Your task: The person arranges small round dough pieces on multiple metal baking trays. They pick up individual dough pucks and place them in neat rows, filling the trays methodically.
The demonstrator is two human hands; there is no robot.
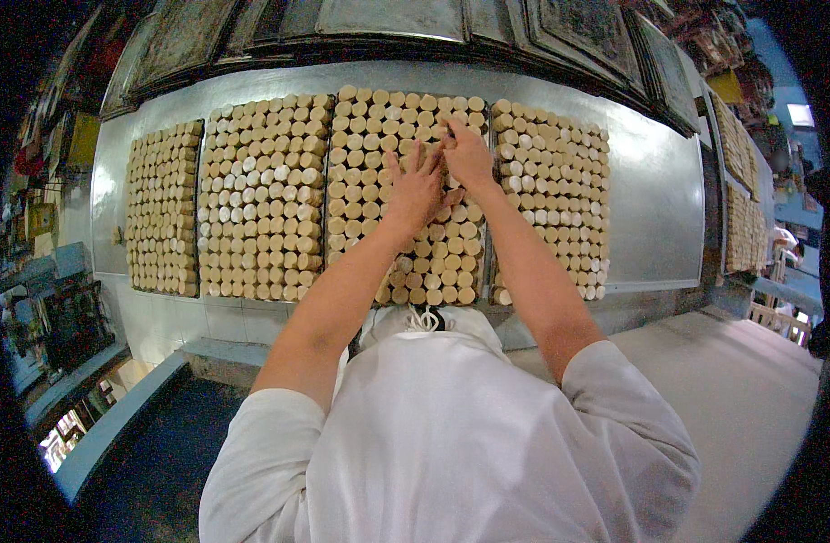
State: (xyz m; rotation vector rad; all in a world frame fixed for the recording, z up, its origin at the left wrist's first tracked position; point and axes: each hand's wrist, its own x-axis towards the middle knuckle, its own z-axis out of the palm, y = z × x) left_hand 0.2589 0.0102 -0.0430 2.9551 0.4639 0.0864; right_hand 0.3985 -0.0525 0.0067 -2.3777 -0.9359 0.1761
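Rows of small, round, pale tan pieces that look like dough cakes [356, 190] fill the tray in front of me. My left hand [417, 192] lies over the middle of these rows, palm down with its fingers spread on the tops. Just to its right and a little farther off, my right hand [467, 156] has its fingers bent together over the far right part of the same tray. Whatever those fingertips hold is hidden. The two hands are close together, and they cover some of the pieces beneath them.
More filled trays stand alongside: a left one [261, 195], a far-left one [161, 213] and a right one [552, 199]. All rest on a shiny metal table [654, 213]. Stacked dark baking trays [392, 18] line its far edge. Further loaded trays [745, 226] stand at right.
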